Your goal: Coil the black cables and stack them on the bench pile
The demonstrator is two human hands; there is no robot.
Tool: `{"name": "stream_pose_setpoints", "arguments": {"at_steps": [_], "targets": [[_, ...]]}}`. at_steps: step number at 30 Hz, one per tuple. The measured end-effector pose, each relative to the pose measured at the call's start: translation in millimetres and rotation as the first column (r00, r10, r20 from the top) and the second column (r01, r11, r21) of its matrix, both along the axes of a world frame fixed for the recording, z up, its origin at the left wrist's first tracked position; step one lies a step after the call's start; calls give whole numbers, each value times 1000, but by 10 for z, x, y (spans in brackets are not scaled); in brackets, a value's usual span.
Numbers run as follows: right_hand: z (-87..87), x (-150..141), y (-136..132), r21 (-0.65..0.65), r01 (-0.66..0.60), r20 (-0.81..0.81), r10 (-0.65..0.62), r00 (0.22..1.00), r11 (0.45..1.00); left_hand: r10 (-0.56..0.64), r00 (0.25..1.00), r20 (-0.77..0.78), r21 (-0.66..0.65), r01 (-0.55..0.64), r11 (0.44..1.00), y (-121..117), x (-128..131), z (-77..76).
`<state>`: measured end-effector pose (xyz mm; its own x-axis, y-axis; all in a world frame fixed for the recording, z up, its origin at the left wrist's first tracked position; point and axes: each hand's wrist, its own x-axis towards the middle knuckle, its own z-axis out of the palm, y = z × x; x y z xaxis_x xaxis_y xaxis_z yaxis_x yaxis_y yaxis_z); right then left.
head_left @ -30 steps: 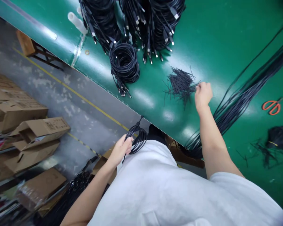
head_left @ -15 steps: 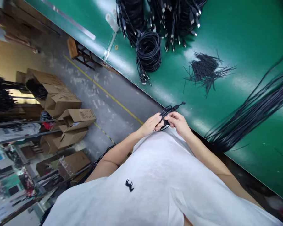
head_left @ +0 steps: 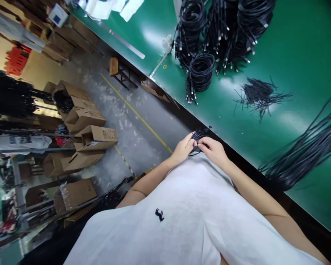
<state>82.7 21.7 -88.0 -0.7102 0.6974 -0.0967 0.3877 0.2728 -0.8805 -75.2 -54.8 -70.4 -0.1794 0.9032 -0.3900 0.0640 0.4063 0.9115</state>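
Observation:
A small coiled bundle of black cable (head_left: pixel 200 133) is held in front of my white shirt, beside the table edge. My left hand (head_left: pixel 182 150) is closed around the bundle's left side. From the right, my right hand (head_left: pixel 214 150) pinches at the middle of the coil with thumb and forefinger. What lies between those fingertips is too small to make out. One cable end (head_left: pixel 210 127) sticks out past the top of the bundle. Nearest on the green table (head_left: pixel 237 136) lies a pile of short thin black strips (head_left: pixel 257 94).
Several coiled black cables (head_left: pixel 202 71) with metal plugs are stacked at the table's back. Long loose black cables (head_left: pixel 300 158) hang over its edge at right. White spools (head_left: pixel 166 43) stand farther left. A wooden stool (head_left: pixel 114 67) and open cardboard boxes (head_left: pixel 99 138) are on the left.
The view has shifted, so the table and its cables appear farther right. Both hands stay on the bundle; the right fingers have bent in closer over the middle of the coil.

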Motion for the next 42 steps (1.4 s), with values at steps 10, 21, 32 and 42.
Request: {"name": "stream_pose_setpoints", "arguments": {"at_steps": [10, 21, 32, 42], "targets": [[198, -183, 254, 827, -518, 394, 432, 811, 219, -57, 996, 75, -53, 61, 997, -123, -66, -87], [415, -245, -64, 602, -791, 771, 179, 612, 110, -86, 961, 262, -152, 129, 980, -70, -107, -51], [624, -404, 643, 212, -599, 769, 246, 590, 772, 64, 942, 330, -74, -41, 996, 379, 31, -220], [522, -463, 718, 266, -585, 785, 180, 593, 767, -265, 528, -807, -35, 405, 914, 754, -194, -215]]}}
